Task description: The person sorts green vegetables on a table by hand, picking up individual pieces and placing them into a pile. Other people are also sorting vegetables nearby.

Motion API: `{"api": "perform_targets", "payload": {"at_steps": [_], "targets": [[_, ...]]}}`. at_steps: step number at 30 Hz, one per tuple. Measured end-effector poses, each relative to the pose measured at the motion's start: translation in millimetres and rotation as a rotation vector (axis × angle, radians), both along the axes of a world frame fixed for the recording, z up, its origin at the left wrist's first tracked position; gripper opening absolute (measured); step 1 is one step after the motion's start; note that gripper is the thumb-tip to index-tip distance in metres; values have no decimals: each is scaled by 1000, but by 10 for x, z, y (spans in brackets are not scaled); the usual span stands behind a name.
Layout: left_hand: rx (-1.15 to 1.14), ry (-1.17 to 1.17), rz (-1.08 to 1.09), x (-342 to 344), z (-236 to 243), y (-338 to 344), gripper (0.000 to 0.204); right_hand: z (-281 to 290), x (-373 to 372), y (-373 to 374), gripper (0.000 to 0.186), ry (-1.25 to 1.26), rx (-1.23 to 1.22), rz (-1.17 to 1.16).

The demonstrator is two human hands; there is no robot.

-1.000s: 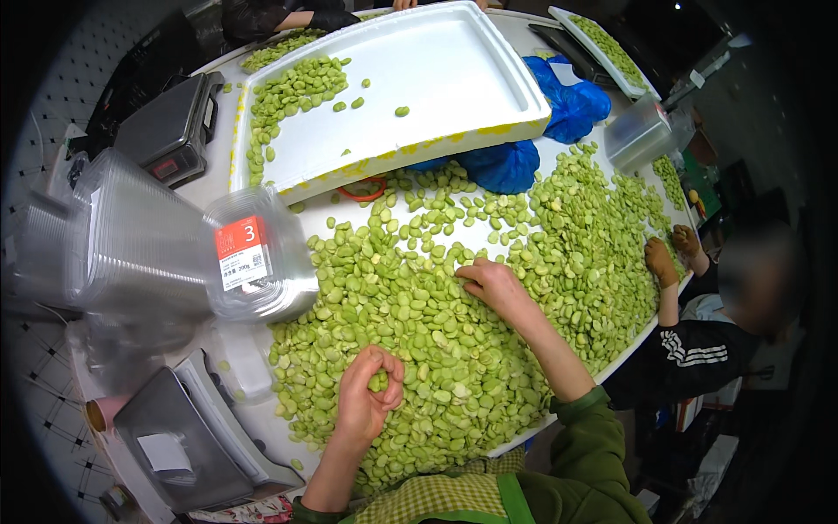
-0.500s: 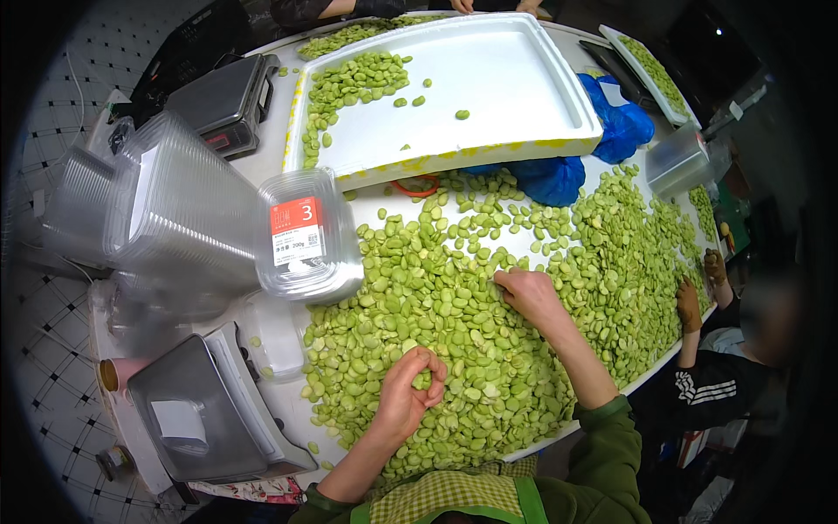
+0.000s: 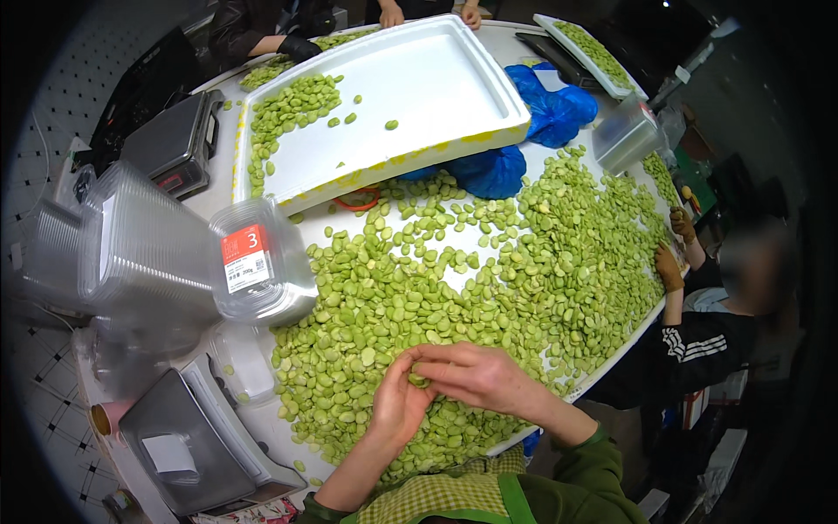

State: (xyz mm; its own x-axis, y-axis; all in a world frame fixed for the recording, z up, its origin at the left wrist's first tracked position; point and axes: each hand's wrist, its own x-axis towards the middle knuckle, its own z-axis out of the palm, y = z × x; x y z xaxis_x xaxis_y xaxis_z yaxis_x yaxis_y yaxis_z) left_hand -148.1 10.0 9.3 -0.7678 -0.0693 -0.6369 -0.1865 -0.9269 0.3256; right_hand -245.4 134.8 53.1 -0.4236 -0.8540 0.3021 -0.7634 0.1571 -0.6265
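Observation:
A wide heap of shelled green broad beans (image 3: 349, 306) covers the table in front of me. Over its near part, my left hand (image 3: 400, 403) is cupped closed around broad beans, and a bit of green (image 3: 419, 381) shows in its palm. My right hand (image 3: 480, 377) reaches in from the right, its fingers bent together and meeting the left fingertips. What the right fingertips hold, if anything, is hidden.
A white foam tray (image 3: 410, 79) with some beans stands behind the heap. Stacked clear containers (image 3: 144, 253), a labelled container (image 3: 262, 262) and two scales (image 3: 170, 135) (image 3: 179, 441) are on the left. Blue bags (image 3: 493, 172) lie beside the tray. Co-workers' gloved hands (image 3: 670, 266) work at the right.
My right hand has moved left and nearer from the heap to meet my left hand. The view has shifted, and a co-worker's black-gloved hand now shows behind the tray.

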Motion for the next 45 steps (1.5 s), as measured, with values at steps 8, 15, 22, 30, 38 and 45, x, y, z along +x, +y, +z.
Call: {"api": "perform_targets", "payload": {"at_steps": [8,15,22,30,38,45], "targets": [[109,-22,-10,122,4,-70,22,-248,-168,569,21,-117,90,-465],[532,104,264,448,-80,-487,17,-1170,-793,1170,46,291,557,-1062],[327,-41,161,538,-34,-401,15,-1144,-735,612,55,-90,459,-809],[61,16,20,629,-32,-254,14,-579,28,401,46,-174,229,-235],[49,-16,95,770,51,-314,12,-1109,-770,954,42,-164,216,-842],[70,-67,96,777,44,-296,11,-1305,-832,343,61,-58,526,-769]]}}
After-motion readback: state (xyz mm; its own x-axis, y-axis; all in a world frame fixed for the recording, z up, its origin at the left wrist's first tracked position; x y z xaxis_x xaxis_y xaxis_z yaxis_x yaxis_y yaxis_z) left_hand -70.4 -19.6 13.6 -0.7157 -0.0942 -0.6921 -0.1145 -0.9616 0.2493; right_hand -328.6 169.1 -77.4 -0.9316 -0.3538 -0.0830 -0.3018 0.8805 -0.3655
